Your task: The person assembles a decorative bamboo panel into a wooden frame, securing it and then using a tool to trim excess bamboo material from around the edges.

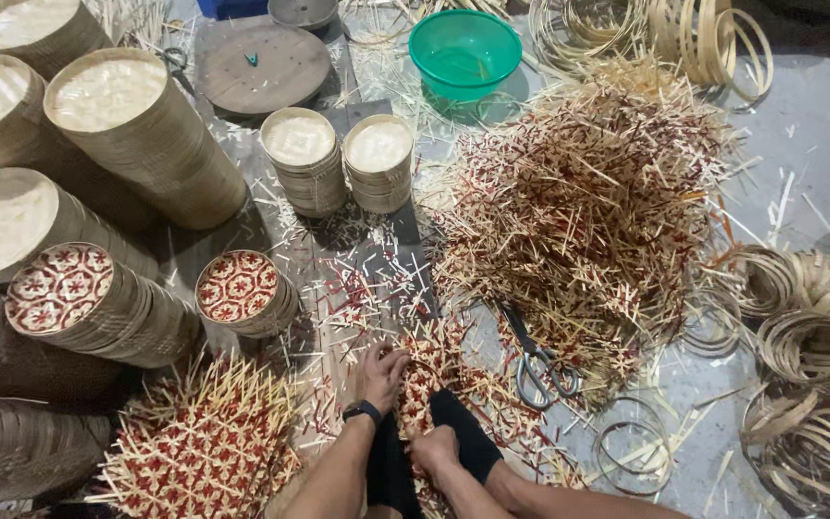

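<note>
Person sits on the floor (pixel 818 125), both hands low at the near edge, working a woven red-and-tan mat (pixel 425 380) of split bamboo strips w/ loose ends sticking out. Left hand (pixel 381 373), black watch on the wrist, lies palm-down on the mat's left part, fingers curled & pressed together onto the weave, seemingly pinching strips, tho the exact grip is too small to tell. Right hand (pixel 434 447) sits nearer the body, just right of the left, fingers folded down on the mat's near edge; can't tell if it pinches anything. Mat lies directly under & ahead of both hands, spreading away toward the far side; left hand is nearer its middle. Scissors (pixel 538 360), dark handles w/ metal blades, lie just right of the mat, blades pointing away from the body; right hand is the closer one. A big heap of cut strips (pixel 588 202) is beyond. Left side: stacks of round woven lids (pixel 127 135), some plain, some red-patterned (pixel 237 288). A spiky round woven piece (pixel 199 447) at near left. Thin bamboo hoops (pixel 814 346) at right, green plastic bowl (pixel 465 50) at far edge.
</note>
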